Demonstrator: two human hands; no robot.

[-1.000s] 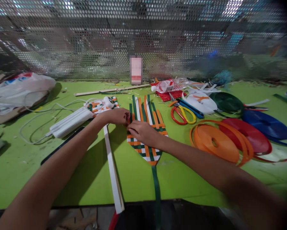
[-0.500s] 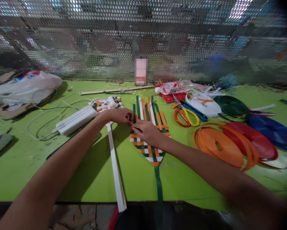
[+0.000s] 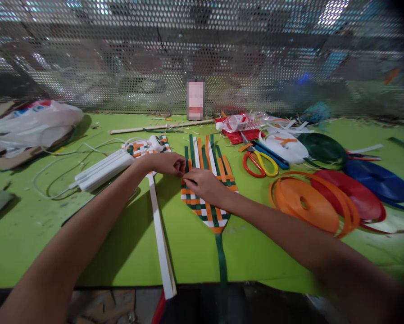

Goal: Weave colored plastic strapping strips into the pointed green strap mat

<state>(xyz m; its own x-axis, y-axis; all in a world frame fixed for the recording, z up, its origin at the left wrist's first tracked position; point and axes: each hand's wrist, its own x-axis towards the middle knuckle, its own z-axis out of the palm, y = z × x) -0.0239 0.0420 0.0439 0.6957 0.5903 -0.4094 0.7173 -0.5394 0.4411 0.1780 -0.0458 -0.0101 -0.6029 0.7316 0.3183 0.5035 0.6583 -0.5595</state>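
Observation:
A leaf-shaped woven piece (image 3: 218, 219) of orange, white and dark green flat strips lies on the green table, its loose strip ends fanning away from me and a green tail hanging toward me over the near edge. My left hand (image 3: 170, 164) is closed at the left edge of the weave, fingertips pinched on a strip end mostly hidden by the fingers. Across the weave lies my right hand (image 3: 204, 183), thumb and fingers pinched together at that same edge, almost touching the left fingertips. It covers the middle of the pattern.
Left of the weave are another woven piece (image 3: 141, 147) with a white handle (image 3: 159, 238), a white power bank (image 3: 103, 170) and its cable. Scissors (image 3: 260, 164), an orange strip roll (image 3: 303, 202) and several other rolls lie right. A perforated metal screen (image 3: 130, 67) stands behind.
Both hands keep their pinch at the weave's left edge, with only a slight shift of the fingers. The whole view has moved slightly, so everything sits a little further left.

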